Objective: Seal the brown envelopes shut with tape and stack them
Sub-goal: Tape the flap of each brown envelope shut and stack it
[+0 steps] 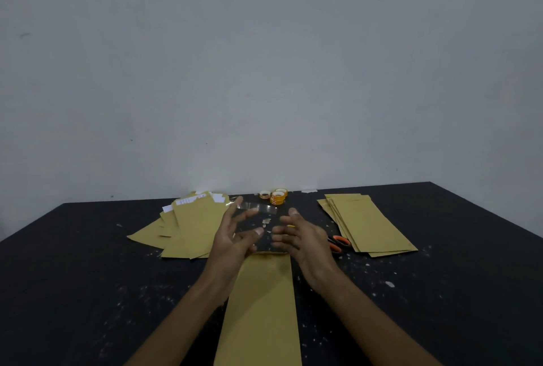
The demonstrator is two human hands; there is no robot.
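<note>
Partly hidden behind right hand (pixel 308 243): scissors (pixel 340 241); envelope (pixel 261 307) cut off below.

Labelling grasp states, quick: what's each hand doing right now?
Left hand: open, fingers spread, tape strip stuck to its fingertips.
Right hand: open, fingers loosely curled, grips nothing; whether it touches the tape cannot be told.

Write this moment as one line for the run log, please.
step: taping | left hand: clear tape strip on fingertips | right hand: open, empty | envelope: flat on table, far end under hands
</note>
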